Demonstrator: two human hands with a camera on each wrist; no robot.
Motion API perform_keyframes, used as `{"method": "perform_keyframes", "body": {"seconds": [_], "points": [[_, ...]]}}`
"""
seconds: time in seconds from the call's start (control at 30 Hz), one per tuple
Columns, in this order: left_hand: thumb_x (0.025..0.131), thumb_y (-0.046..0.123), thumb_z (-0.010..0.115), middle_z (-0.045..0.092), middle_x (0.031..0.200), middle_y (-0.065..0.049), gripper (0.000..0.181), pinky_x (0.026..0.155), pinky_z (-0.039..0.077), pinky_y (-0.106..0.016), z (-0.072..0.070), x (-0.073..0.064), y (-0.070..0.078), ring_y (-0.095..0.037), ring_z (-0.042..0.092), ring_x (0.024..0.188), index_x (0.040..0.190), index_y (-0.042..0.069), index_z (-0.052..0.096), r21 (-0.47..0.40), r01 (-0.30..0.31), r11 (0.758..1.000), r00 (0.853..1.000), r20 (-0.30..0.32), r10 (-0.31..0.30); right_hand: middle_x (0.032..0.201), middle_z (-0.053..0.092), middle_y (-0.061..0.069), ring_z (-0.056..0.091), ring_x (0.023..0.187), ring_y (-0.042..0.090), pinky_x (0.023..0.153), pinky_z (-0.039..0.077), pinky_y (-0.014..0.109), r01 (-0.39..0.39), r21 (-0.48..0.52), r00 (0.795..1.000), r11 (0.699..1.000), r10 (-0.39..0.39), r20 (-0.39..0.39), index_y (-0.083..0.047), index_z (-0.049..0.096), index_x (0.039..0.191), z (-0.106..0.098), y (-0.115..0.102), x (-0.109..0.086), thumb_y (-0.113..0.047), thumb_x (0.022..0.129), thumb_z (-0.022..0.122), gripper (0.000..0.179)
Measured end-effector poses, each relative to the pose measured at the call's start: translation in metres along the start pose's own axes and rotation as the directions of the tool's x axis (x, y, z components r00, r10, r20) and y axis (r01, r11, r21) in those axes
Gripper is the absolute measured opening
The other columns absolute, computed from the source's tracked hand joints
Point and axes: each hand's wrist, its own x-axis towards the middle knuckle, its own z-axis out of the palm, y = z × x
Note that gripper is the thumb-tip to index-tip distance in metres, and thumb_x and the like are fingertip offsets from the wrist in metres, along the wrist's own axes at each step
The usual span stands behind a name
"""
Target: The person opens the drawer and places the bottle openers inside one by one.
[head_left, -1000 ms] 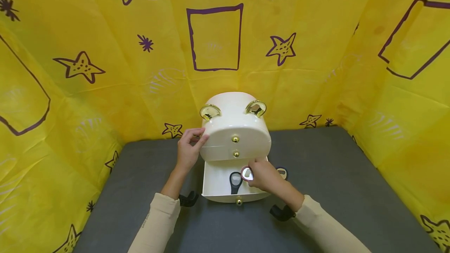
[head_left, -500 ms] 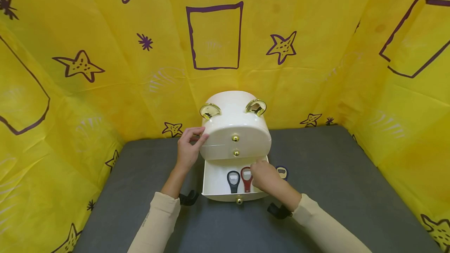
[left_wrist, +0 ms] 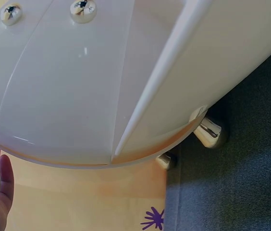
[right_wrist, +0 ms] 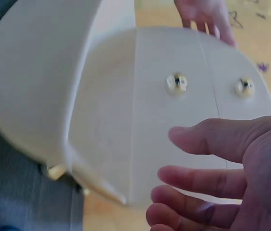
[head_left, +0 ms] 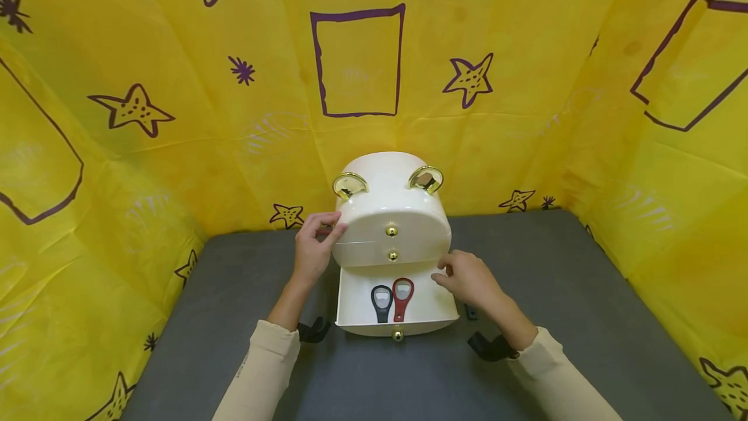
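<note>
A white storage box (head_left: 386,180) with gold ear-like trims stands against the back cloth, its bottom drawer (head_left: 432,305) pulled out. Inside that drawer, a dark bottle opener (head_left: 382,314) and a red bottle opener (head_left: 400,312) lie side by side. My left hand (head_left: 311,253) touches the box's left side with extended fingers. Just beyond the drawer's right side hovers my right hand (head_left: 474,281), fingers loosely bent and holding nothing. A dark blue opener's handle (head_left: 471,312) shows on the table below that hand; the rest of it is hidden.
Gold knobs (head_left: 391,231) stick out from the drawer fronts. The dark grey table (head_left: 251,304) reaches out on both sides of the box. Yellow printed cloth (head_left: 263,167) walls it in at the back and sides.
My right hand has let go of the red opener in the drawer and moved right, out over the drawer's side. Both openers have shifted slightly left. My left hand stays put.
</note>
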Motion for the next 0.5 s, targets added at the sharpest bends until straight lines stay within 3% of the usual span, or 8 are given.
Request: {"method": "perform_keyframes", "body": {"seconds": [0.1,0.33,0.5], "points": [[0.084,0.003,0.074,0.063,0.110,-0.026,0.024,0.082,0.054,-0.045,0.000,0.000,0.000,-0.036,0.058,0.101,0.103,-0.010,0.069,0.002,-0.004,1.000,1.000,-0.003,0.004,0.072,0.057,0.002,0.049,0.064,0.013,0.058,0.041,0.028,-0.018,0.049,1.000,0.999,0.019,-0.024,-0.006,0.071,0.083,-0.004,0.010,-0.003,-0.019,0.085,0.072,0.013],[0.083,0.001,0.073,0.063,0.109,-0.027,0.022,0.078,0.052,-0.023,0.001,-0.001,0.000,-0.035,0.058,0.099,0.102,-0.011,0.069,0.000,-0.019,1.000,1.000,-0.015,0.019,0.082,0.065,0.006,0.057,0.072,0.016,0.063,0.049,0.032,-0.107,0.122,0.993,0.987,0.112,-0.038,-0.002,0.073,0.092,-0.004,0.031,-0.010,-0.019,0.087,0.070,0.018],[0.083,-0.002,0.073,0.063,0.107,-0.027,0.021,0.076,0.050,-0.016,0.002,-0.001,-0.001,-0.033,0.059,0.095,0.101,-0.011,0.069,-0.009,-0.035,0.999,0.999,-0.029,0.034,0.084,0.067,0.009,0.060,0.075,0.020,0.065,0.051,0.035,-0.143,0.132,0.988,0.981,0.149,-0.035,0.000,0.072,0.097,0.001,0.044,-0.013,-0.020,0.087,0.070,0.022]]}}
